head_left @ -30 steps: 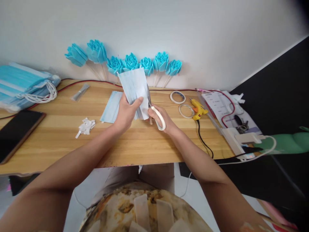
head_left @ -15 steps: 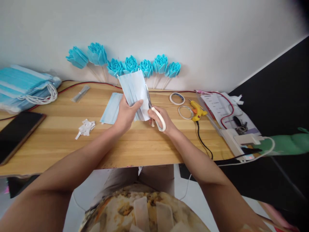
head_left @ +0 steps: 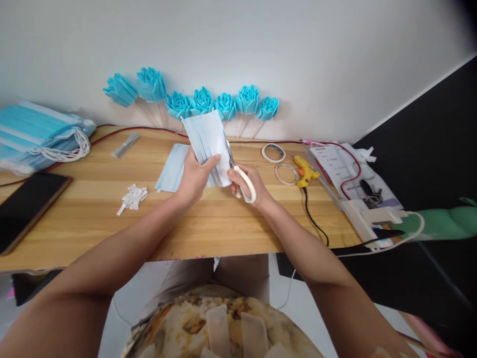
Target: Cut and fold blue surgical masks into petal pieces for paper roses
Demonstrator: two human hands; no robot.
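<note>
My left hand point(head_left: 197, 174) is closed on a pale blue pleated face mask point(head_left: 205, 132), thumb across its front, holding it tilted above the table. My right hand point(head_left: 253, 181) grips white-handled scissors point(head_left: 246, 185). Their blades lie along the mask's right edge; how far they bite into it I cannot tell. Another flat blue mask piece point(head_left: 172, 169) rests on the table, partly behind my left hand. A little heap of white cut strips point(head_left: 133, 197) lies left of my left forearm.
Blue flowers on sticks point(head_left: 202, 101) lean against the wall. At left are a mask stack point(head_left: 33, 129) and a phone point(head_left: 30, 206). To the right lie tape rolls point(head_left: 273, 152), a yellow glue gun point(head_left: 306, 170) with its cord, papers point(head_left: 335, 164) and a power strip point(head_left: 359, 223).
The scissors' blades and handles have shifted slightly against the mask's right edge. Both hands keep their hold and barely move.
</note>
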